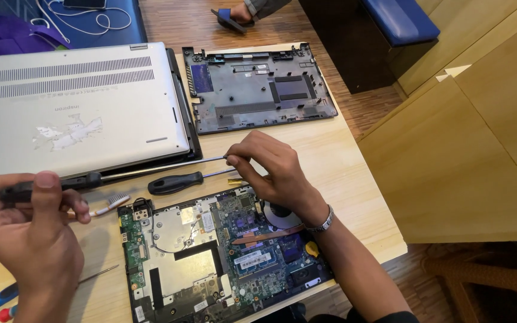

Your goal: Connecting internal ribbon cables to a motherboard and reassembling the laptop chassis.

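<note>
I hold a long screwdriver [121, 174] level across the tabletop [354, 179], its long axis running left to right. My left hand [28, 230] is wrapped around the black handle; my right hand [270, 167] pinches the metal tip between its fingertips. The tool hangs between a closed silver laptop [73, 101] and an opened circuit board [222, 251], just above a second, shorter screwdriver [178, 182].

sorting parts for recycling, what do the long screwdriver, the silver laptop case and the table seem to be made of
Screwdriver: bare shiny metal shaft; black handle, likely plastic or rubber, in the left hand.
Laptop case: matte silver, metal or painted plastic; scuffed patch.
Table: pale wood-grain, probably laminate.
</note>
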